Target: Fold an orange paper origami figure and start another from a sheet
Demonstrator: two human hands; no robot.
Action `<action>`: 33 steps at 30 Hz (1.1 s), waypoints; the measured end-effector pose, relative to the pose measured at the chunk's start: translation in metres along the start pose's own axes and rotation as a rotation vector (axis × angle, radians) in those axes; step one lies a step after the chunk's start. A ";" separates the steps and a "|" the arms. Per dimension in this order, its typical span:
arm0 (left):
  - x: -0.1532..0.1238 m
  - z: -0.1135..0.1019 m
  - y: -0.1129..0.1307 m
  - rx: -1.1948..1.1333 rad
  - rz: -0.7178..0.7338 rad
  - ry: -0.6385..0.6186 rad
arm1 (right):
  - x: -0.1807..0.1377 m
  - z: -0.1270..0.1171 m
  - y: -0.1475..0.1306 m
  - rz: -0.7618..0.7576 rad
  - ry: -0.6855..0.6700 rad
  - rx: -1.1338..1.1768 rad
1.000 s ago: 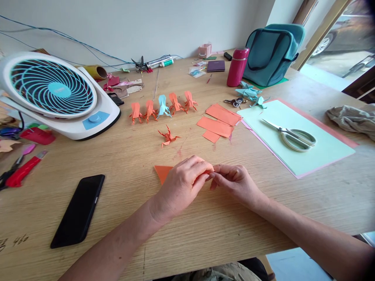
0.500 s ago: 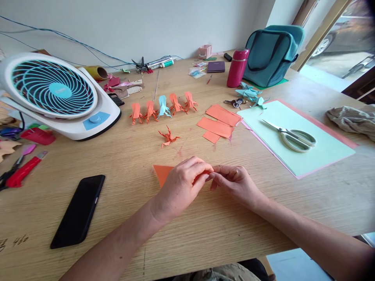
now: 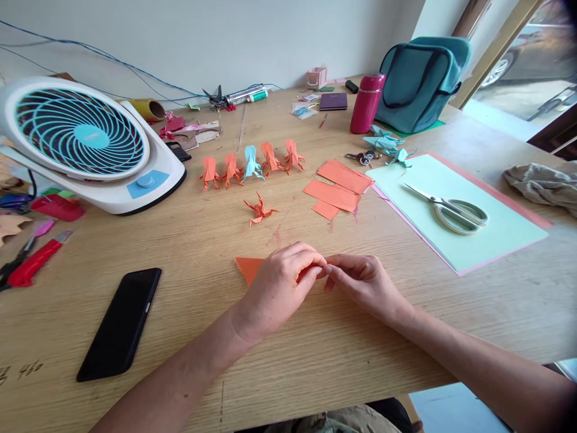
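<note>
The step in hand looks like a small, tight fold or pinch at one end of the orange paper (image 3: 246,267), done in the air just over the bench (image 3: 315,367). To do it well, the left hand (image 3: 280,279) should act as the anchor, holding the sheet without crumpling it, while the right hand (image 3: 362,281) does the fine shaping at the tip. It would be best to line up the edges before pressing, then run a thumb along the crease in short, firm strokes; tugging could tear or twist a narrow point.

The left fingers (image 3: 314,258) are curled, with thumb and forefinger nearly meeting, clamped on the paper; its wide corner sticks out past the hand between nine and ten o'clock. The right fingers (image 3: 343,260) are bent in, thumb and forefinger together at the tips, seemingly on the same paper's end, though the pinch itself is mostly covered. Both sets of tips meet, or very nearly so.

From that meeting point, a folded orange figure (image 3: 259,210) stands near ten to eleven o'clock, loose orange strips (image 3: 332,196) lie at twelve, and the scissors (image 3: 455,214) at two.
</note>
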State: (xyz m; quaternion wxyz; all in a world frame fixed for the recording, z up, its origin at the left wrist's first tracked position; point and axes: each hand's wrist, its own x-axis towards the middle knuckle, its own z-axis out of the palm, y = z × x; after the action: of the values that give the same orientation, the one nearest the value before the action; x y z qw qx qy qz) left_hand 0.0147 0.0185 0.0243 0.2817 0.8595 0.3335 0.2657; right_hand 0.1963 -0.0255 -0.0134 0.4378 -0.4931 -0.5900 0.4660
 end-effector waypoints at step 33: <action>-0.005 -0.007 0.008 0.227 0.152 0.050 | -0.003 -0.001 -0.003 -0.083 0.007 -0.002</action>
State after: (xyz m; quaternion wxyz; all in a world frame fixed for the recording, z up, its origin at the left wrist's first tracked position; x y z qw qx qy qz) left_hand 0.0105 0.0119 0.0327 0.1532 0.9019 0.3022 0.2679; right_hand 0.1972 -0.0284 -0.0100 0.4582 -0.4703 -0.6089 0.4450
